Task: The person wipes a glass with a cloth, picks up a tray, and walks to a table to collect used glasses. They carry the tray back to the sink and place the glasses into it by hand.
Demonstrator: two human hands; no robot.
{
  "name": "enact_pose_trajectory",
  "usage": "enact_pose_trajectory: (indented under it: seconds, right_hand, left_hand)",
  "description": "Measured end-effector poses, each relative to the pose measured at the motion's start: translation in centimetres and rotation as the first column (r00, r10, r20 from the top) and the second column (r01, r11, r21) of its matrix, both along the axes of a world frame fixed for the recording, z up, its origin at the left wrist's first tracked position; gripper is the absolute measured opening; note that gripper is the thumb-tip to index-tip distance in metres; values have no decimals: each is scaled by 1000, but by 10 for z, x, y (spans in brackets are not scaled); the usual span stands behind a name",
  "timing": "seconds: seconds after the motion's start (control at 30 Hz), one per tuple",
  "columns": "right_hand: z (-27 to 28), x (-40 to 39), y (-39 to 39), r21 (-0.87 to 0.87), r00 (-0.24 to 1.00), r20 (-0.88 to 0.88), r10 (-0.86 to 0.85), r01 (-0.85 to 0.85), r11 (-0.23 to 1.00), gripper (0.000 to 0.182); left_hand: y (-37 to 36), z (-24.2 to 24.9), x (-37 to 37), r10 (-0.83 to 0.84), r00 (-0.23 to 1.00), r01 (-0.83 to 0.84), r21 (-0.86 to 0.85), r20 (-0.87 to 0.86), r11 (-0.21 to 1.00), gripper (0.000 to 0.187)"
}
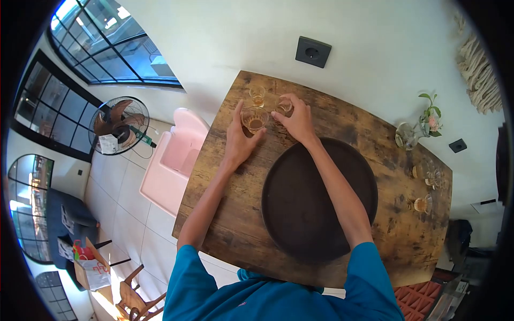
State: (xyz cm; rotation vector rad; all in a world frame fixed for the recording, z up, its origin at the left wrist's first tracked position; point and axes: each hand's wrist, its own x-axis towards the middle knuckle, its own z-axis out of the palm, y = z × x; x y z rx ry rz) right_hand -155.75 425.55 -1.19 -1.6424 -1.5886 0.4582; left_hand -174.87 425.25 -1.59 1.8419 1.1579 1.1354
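L hand point(242, 140) is clamped on L glass point(255, 120), thumb and fingers on opp. sides; R hand point(295, 120) is clamped on R glass point(284, 104), thumb nearer the person, fingers over the far side. Both glasses are at the far L part of the wood counter point(230, 187), side by side w/ a gap btwn; far glass point(257, 96) is just beyond L glass, no hand on it. L glass looks upright, mouth up, long axis approx. vert., so it shows foreshortened from above; R glass seems the same, but its tilt is hard to confirm. Amber/brown tone shows in L glass & far glass; can't tell if it's liquid or wood seen thru clear walls. R glass is partly hidden by R hand, its edges faint vs. the wood. Can't tell if L glass or R glass sits on the counter or is a bit off it. Round dark tray point(289, 214) lies nearer the person, R forearm crossing over & hiding part of it. At the R end: vase point(407, 137) w/ a flower point(433, 123), plus small glasses point(422, 204), overlapping in part, exact no. unclear.
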Motion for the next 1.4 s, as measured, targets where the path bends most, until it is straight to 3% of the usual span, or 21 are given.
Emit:
enact_pose_trajectory:
  seconds: [0.03,0.07,0.13,0.2,0.27,0.3,0.43,0.5,0.6,0.67,0.7,0.73,0.8,0.87,0.93,1.0,1.07,1.13,1.2,1.33,1.4]
  right_hand:
    - [-1,3,-3,96,999,-50,-9,14,995,42]
    - [5,8,-10,81,999,-42,-23,26,996,42]
    - [27,18,-32,128,995,-93,42,-30,991,42]
    - [45,31,-53,115,991,-120,61,-47,992,43]
    - [58,39,-80,54,999,-18,40,-39,998,42]
    - [62,42,-92,-13,998,-54,34,-34,999,43]
    - [56,50,-132,-156,999,14,44,-41,987,43]
    - [49,44,-142,-141,999,44,22,-16,990,42]
    - [39,41,-151,-202,990,139,20,8,979,44]
    - [30,38,-153,-161,996,84,8,6,987,48]
    - [35,40,-155,-268,996,75,46,-24,963,59]
    - [41,44,-156,-258,996,82,41,-19,966,59]
    - [52,49,-157,-316,962,166,216,-156,936,77]
    - [69,52,-139,-315,935,198,294,-223,922,88]
    - [77,47,-111,-3,927,30,375,-375,927,86]
    - [85,28,-74,5,925,260,277,-289,957,82]
    - [75,10,-27,44,906,293,306,-332,942,78]
    - [77,-18,1,-87,880,418,226,-208,974,74]
    - [60,-32,29,-181,885,414,210,-146,973,75]
    - [31,-38,60,-176,895,392,211,-152,972,72]
    - [35,-35,56,-128,950,231,210,-185,974,64]
  left_hand:
    - [5,0,-2,-45,999,46,-110,14,993,88]
    - [5,4,-4,-58,998,60,-124,23,990,88]
    - [-2,22,-6,-106,993,108,59,-43,992,85]
    - [-17,34,-5,-119,991,123,80,-60,989,85]
    - [-39,42,-5,-177,984,179,88,-28,980,86]
    - [-50,44,-3,-189,982,190,83,-22,978,86]
    - [-88,39,8,-413,911,413,-69,5,908,89]
    - [-101,31,13,-506,863,499,-148,-9,854,89]
    - [-112,13,18,-538,839,529,-117,-80,841,87]
    - [-116,10,15,-531,841,524,-94,-101,847,87]
    - [-116,10,16,-529,841,523,-78,-116,849,87]
    - [-116,9,16,-531,840,527,-65,-116,847,87]
    - [-115,9,15,-515,838,523,-5,-178,852,90]
    - [-115,11,12,-466,862,488,79,-201,869,91]
    - [-119,10,14,-419,883,453,151,-213,879,93]
    - [-119,6,14,-416,873,452,100,-255,886,98]
    - [-118,3,13,-395,879,440,134,-268,888,99]
    - [-120,-1,13,-376,885,427,158,-274,890,100]
    - [-121,-3,14,-337,916,367,117,-217,923,100]
    - [-119,-3,11,-364,909,383,59,-204,922,99]
    - [-119,-3,14,-376,907,386,16,-190,922,98]
